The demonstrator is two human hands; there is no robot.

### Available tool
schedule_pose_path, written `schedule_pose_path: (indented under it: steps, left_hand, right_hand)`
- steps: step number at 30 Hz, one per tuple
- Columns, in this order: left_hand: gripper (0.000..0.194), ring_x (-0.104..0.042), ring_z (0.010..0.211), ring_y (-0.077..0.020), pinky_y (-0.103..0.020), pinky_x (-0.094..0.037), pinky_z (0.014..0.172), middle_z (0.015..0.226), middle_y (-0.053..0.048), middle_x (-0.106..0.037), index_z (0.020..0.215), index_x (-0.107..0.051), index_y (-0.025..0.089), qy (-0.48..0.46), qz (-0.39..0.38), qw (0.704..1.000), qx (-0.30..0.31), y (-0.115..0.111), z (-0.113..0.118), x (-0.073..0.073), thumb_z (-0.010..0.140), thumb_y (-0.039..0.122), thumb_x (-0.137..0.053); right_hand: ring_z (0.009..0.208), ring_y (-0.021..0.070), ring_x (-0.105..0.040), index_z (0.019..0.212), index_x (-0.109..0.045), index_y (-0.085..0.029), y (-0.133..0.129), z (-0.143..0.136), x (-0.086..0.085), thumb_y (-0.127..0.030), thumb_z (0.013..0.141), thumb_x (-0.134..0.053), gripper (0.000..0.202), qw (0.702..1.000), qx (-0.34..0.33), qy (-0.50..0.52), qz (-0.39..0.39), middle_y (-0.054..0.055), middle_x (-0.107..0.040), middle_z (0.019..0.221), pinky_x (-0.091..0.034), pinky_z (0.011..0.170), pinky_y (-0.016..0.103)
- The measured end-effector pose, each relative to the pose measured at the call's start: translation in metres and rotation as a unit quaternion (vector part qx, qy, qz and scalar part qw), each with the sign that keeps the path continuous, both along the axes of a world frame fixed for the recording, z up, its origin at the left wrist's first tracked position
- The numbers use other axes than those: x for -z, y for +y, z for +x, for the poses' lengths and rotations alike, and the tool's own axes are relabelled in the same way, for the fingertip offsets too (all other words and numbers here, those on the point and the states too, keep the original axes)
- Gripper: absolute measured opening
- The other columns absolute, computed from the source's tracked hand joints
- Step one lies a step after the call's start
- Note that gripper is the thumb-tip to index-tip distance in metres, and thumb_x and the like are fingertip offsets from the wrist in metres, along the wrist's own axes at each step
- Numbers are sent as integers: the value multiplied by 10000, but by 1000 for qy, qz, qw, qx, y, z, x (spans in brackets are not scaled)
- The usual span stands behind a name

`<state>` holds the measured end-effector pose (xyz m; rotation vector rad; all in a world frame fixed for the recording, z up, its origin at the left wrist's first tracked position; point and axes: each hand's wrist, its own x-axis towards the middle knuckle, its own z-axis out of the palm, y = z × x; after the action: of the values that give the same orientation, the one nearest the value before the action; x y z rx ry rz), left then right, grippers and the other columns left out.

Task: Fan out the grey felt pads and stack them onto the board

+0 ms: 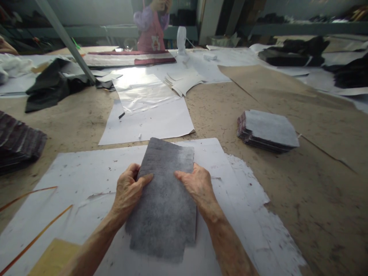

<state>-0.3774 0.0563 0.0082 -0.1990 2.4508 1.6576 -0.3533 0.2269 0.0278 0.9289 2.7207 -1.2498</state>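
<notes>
A stack of grey fabric-like pieces (165, 207), fanned in steps at its far end, lies over white paper in front of me. My left hand (130, 188) grips its left edge, thumb on top and fingers curled at the side. On the opposite edge, my right hand (198, 184) does the same with its thumb pressed on the top face. The undersides of the pieces and most of my fingertips are hidden. Beneath the stack spreads a large white paper sheet (80, 168) with small dark specks.
To the right sits another grey-topped stack (270, 126); a dark reddish stack (20, 142) stands at the left edge. Beyond are white sheets (146, 122), black material (51, 86) and a slanted metal pole (66, 40). A person in a pink apron (151, 30) stands across the table.
</notes>
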Motion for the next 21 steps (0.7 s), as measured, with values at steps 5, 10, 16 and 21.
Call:
schedule_pose_path:
  steps: [5, 10, 16, 21]
  left_hand:
    - [412, -615, 612, -179, -297, -501, 576, 762, -24, -652, 927, -546, 174, -155, 290, 944, -6, 6, 29, -31, 584, 298, -739]
    - [297, -620, 679, -176, -279, -500, 635, 766, -31, -658, 827, -564, 161, -214, 272, 938, 16, 21, 75, -23, 606, 272, -729]
    - [234, -604, 703, -157, -221, -473, 613, 719, 1, -640, 721, -524, 167, -154, 145, 977, 13, 28, 94, -6, 632, 295, -699]
    - [272, -613, 709, -191, -277, -492, 617, 799, -23, -653, 810, -532, 185, -139, 98, 985, -21, 22, 115, -19, 658, 368, -662]
  right_hand:
    - [537, 139, -568, 755, -604, -182, 13, 46, -22, -341, 700, -570, 171, 990, -26, 135, -41, -4, -624, 596, -439, 525, 223]
    - [421, 131, -460, 654, -534, -195, 32, 94, -9, -348, 664, -563, 157, 995, -21, 90, 31, -31, -505, 463, -356, 428, 234]
    - [501, 163, -507, 711, -523, -184, 36, 110, 1, -370, 627, -594, 216, 999, 15, -30, 23, -5, -551, 517, -392, 504, 263]
    - [511, 166, -553, 779, -571, -176, 31, 123, -14, -403, 663, -575, 255, 998, 18, -12, -57, 2, -603, 559, -423, 488, 251]
